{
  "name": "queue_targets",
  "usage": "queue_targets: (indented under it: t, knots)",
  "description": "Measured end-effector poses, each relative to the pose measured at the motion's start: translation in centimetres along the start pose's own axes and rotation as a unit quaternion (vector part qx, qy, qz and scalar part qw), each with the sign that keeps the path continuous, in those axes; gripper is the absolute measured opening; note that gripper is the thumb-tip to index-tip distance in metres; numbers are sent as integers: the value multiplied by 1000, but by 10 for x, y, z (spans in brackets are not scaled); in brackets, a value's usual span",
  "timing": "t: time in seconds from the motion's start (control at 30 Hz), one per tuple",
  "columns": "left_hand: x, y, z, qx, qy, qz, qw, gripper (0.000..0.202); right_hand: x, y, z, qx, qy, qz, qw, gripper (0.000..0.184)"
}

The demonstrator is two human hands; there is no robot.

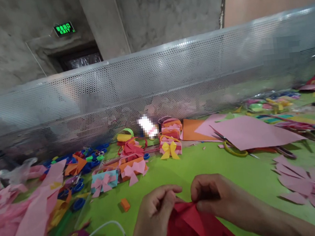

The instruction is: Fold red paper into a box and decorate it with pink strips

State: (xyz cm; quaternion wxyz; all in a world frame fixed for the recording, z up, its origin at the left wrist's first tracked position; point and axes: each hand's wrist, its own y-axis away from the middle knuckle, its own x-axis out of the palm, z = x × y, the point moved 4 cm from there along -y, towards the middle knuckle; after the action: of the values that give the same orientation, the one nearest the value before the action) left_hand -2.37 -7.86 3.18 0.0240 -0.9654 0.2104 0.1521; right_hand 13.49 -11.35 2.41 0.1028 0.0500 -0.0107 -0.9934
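Observation:
A folded sheet of red paper [195, 225] is between my two hands at the bottom of the head view, its lower part cut off by the frame. My left hand [158, 214] pinches the paper's left upper edge between thumb and fingers. With curled fingers and thumb, my right hand [215, 196] grips the top corner on the other side. Beyond my hands sit small paper bags with bows: a pink one with a yellow bow [170, 150], an orange one with a pink bow [134, 169] and a blue one with a pink bow [104, 181].
A perforated metal screen [153, 77] runs along the table's back. Pink paper sheets [250, 131] cover scissors [234, 149] at right. Pink cut petals [310, 181] lie near right. Blue rings [79, 204], pink scraps [38, 214] and a white cable [112, 223] are at left.

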Motion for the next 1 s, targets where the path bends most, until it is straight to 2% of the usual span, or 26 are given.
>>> queue_targets:
  t: [0.1,0.17,0.23,0.3,0.4,0.53,0.67,0.83,1.0]
  knots:
    - [-3,0,-1,0,29,43,999,39,-2,-2,-2,11,-35,-5,999,9]
    - [-2,2,-2,-22,0,60,998,50,-3,-3,-1,9,-44,-9,999,8]
    - [-1,4,-4,-45,-51,42,997,54,-3,-2,0,7,-42,-11,999,8]
    - [0,5,-7,-44,-84,20,995,43,-3,-2,1,9,-30,-9,999,9]
    - [3,5,-9,-34,-85,4,996,30,1,-2,-1,15,-6,4,1000,16]
    - [5,2,-7,-21,-83,-11,996,29,3,-3,-6,17,7,-3,1000,31]
    - [6,0,-5,-8,-89,-33,995,29,2,-1,-4,13,71,-16,997,21]
    - [3,3,-7,7,-108,-90,990,28,-2,2,0,14,104,-24,994,18]
    - [5,4,-11,7,-110,-114,987,23,0,2,1,13,120,0,993,10]
